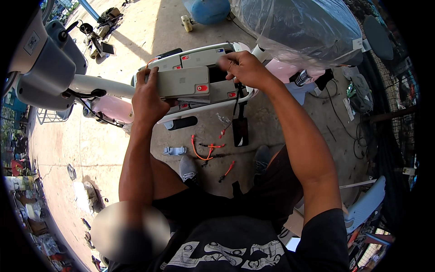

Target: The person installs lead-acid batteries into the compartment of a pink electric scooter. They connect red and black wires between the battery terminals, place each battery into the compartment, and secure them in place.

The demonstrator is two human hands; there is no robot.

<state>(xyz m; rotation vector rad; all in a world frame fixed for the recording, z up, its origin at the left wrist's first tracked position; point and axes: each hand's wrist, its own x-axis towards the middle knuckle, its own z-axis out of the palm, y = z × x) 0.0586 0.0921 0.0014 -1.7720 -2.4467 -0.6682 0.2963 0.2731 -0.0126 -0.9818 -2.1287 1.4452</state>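
A grey box-shaped battery [183, 83] with a red-rimmed terminal lies tilted over the open battery bay of a white-framed electric scooter. My left hand [150, 97] grips its left end, thumb and fingers round the casing. More grey batteries [201, 57] sit in the bay behind it, and another grey battery [222, 92] shows at its near right. My right hand [247, 70] hovers at the right end of the bay, above a dark gap, fingers bent and their tips smeared. Whether it holds anything is hidden.
Orange cables [204, 154] and a pale blue bracket [175, 150] lie on the concrete between my feet and the scooter. A black pedal-like part [240, 131] hangs from the frame's near side. Clear plastic covers the scooter's seat [299, 27]; its grey front cover [41, 68] stands left.
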